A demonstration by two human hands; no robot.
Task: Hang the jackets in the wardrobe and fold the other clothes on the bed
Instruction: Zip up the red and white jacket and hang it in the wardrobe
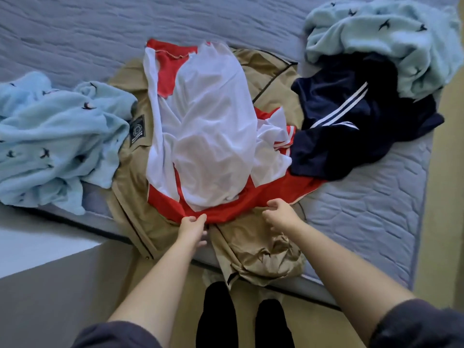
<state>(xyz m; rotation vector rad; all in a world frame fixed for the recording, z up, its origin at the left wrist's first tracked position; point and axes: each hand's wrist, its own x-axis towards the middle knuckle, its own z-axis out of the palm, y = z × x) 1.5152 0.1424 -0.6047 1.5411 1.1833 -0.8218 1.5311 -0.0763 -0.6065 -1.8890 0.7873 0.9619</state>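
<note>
A red and white sports shirt (pixel 200 136) lies spread on top of a tan jacket (pixel 130 177) at the bed's near corner. My left hand (pixel 193 227) pinches the shirt's red near hem. My right hand (pixel 280 214) grips the same hem a little to the right. Part of the tan jacket (pixel 263 249) hangs crumpled over the mattress edge below my hands. A navy garment with white stripes (pixel 351 129) lies to the right, touching the shirt.
A light blue fleece piece with small dark birds (pixel 55 141) lies at the left, and another one (pixel 386 38) at the far right. The grey quilted bed (pixel 364 209) fills the view. A white surface (pixel 37 249) sits lower left. My dark-socked feet (pixel 241 320) stand on the floor.
</note>
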